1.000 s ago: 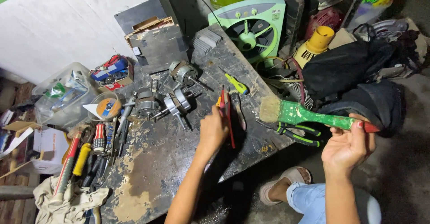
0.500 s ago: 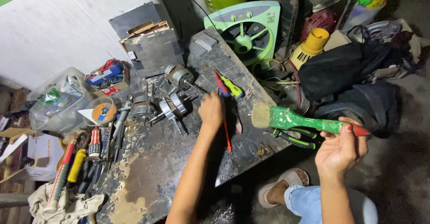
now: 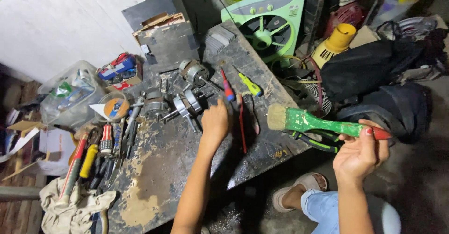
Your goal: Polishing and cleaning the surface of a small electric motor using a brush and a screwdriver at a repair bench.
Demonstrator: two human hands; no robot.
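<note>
— Moved since a second ago: the left hand [image 3: 216, 122] is being carried up the workbench [image 3: 154, 178], away from the red-handled tool [image 3: 242, 126] it was closing on earlier and towards the motor parts [image 3: 184, 104]; the red tool is now being left lying flat on the bench, just beside the hand.

— And the fingers of that hand?

— They are being curled down towards the bench top near the red-and-blue screwdriver [image 3: 227, 88]; whether anything is being pinched under them cannot be told, since only the back of the hand is being shown.

— Is the brush being shifted as well?

— Hardly; the green paintbrush [image 3: 322, 124] is being kept out over the bench's right edge, bristles pointing at the bench, much as before; the right hand [image 3: 359, 153] is being wrapped round the red end of the handle, fingers pressed together on it.

— What is that being taken to mean?

— The red tool is being judged as set aside; attention is being turned to the motor parts and screwdrivers, the yellow-green screwdriver [image 3: 250, 85] lying just beyond, while the brush is being held ready but apart from the bench.
</note>
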